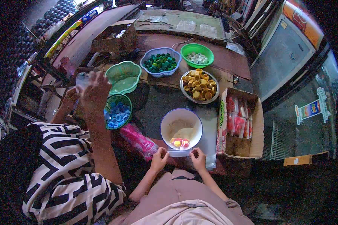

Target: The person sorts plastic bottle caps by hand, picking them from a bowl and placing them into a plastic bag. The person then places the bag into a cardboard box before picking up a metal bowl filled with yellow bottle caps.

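A small clear plastic bag (180,153) is stretched between my hands at the near rim of a white bowl (181,119). My left hand (159,159) pinches one corner of the bag's open-looking edge, and my right hand (198,158) pinches the other. Inside the bag, over the bowl, are small red and yellow pieces (178,143) that look like caps. The bowl has a dark blue rim and little else visible in it. Beside my left hand lies a pink printed plastic pack (137,140).
A cardboard box (256,129) of red-filled packets stands at right. Farther back are basins of yellow caps (199,85), green caps (159,63) and whitish pieces (197,58), plus a pale green basin (124,83). Blue caps (117,114) sit near a co-worker's raised hands (92,88) at left.
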Tool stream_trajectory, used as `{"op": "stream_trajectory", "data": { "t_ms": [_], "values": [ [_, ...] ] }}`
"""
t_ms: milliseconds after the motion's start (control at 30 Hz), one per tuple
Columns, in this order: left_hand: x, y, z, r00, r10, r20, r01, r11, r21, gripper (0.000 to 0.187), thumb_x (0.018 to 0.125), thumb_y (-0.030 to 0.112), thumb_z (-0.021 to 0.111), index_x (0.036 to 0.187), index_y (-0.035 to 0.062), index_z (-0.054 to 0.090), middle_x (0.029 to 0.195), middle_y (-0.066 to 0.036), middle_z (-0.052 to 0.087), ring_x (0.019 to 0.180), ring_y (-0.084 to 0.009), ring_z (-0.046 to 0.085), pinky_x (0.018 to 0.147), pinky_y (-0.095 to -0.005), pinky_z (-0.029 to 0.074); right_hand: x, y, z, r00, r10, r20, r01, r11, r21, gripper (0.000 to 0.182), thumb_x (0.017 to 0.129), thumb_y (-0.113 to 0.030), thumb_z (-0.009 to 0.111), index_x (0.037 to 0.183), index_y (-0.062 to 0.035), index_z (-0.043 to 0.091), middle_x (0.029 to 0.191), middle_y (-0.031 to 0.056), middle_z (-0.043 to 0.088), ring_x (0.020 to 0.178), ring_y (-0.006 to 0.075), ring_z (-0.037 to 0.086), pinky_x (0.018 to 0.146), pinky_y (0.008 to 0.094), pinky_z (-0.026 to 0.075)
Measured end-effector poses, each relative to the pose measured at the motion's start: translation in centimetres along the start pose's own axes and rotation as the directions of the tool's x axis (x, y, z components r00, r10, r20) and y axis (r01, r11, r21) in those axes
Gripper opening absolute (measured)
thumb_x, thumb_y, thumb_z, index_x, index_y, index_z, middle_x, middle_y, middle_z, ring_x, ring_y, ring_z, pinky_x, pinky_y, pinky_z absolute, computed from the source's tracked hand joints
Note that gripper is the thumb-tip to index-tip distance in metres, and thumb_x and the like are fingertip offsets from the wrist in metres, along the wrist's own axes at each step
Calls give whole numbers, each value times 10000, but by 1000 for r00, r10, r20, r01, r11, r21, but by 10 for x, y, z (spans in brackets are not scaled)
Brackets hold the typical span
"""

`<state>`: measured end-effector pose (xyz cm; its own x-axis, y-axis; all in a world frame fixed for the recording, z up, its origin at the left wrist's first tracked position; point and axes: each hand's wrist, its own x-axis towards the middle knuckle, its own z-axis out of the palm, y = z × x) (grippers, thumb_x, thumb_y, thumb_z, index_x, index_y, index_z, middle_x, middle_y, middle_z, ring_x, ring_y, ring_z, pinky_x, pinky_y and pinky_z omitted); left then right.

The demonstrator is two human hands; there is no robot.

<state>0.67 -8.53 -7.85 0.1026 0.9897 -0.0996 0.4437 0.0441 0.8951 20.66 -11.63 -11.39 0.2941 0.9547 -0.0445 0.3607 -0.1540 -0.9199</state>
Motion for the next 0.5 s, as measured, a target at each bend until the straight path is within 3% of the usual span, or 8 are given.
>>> {"op": "stream_trajectory", "data": {
  "t_ms": [33, 133, 167, 267, 367, 500],
  "values": [
    [0, -2, 1, 1000, -21, 10, 22, 999, -29, 157, 774, 101, 572, 839, -8, 478, 678, -112, 562, 634, -174, 564, 582, -294, 438, 0, -1, 0, 1000, 19, 13, -19, 1000, 12, 78, 734, -4, 556, 807, -11, 528, 673, 61, 565, 613, 128, 567, 566, 264, 456],
    [1, -5, 3, 999, -29, 39, 32, 996, -81, 158, 761, 91, 584, 843, -10, 493, 704, -119, 566, 648, -180, 567, 591, -298, 444, 0, -13, -7, 959, -273, 73, 281, 946, -161, 128, 710, 22, 531, 831, -8, 562, 700, 97, 576, 652, 191, 581, 599, 286, 465],
    [1, -5, 2, 999, 2, 50, 2, 997, -75, 156, 753, 79, 589, 848, -8, 500, 721, -123, 566, 659, -183, 567, 596, -304, 448, 0, -20, -10, 962, -254, 104, 267, 954, -136, 158, 689, 22, 523, 824, -13, 596, 727, 114, 562, 688, 239, 569, 626, 299, 461],
    [0, 5, -5, 983, 130, 128, -121, 990, -75, 154, 731, 40, 594, 860, 0, 520, 770, -134, 559, 701, -207, 568, 627, -325, 460, -3, -35, -14, 953, -266, 145, 292, 935, -200, 135, 689, 13, 532, 792, -22, 611, 752, 115, 533, 696, 242, 556, 634, 307, 456],
    [5, 7, -5, 959, 237, 154, -242, 970, 13, 164, 718, 14, 592, 871, 4, 534, 803, -133, 539, 744, -244, 561, 668, -342, 465, 3, -38, -15, 970, -146, 192, 188, 957, -221, 161, 674, 16, 549, 812, -38, 612, 784, 119, 506, 715, 247, 545, 635, 324, 450],
    [10, 28, -7, 966, 245, 86, -256, 955, 149, 214, 704, 32, 602, 910, 26, 544, 806, -123, 512, 803, -279, 541, 732, -327, 443, 12, -50, -22, 927, -363, 93, 375, 886, -274, 147, 682, 8, 552, 813, -38, 601, 775, 121, 514, 711, 229, 549, 611, 317, 442]
  ]
}}
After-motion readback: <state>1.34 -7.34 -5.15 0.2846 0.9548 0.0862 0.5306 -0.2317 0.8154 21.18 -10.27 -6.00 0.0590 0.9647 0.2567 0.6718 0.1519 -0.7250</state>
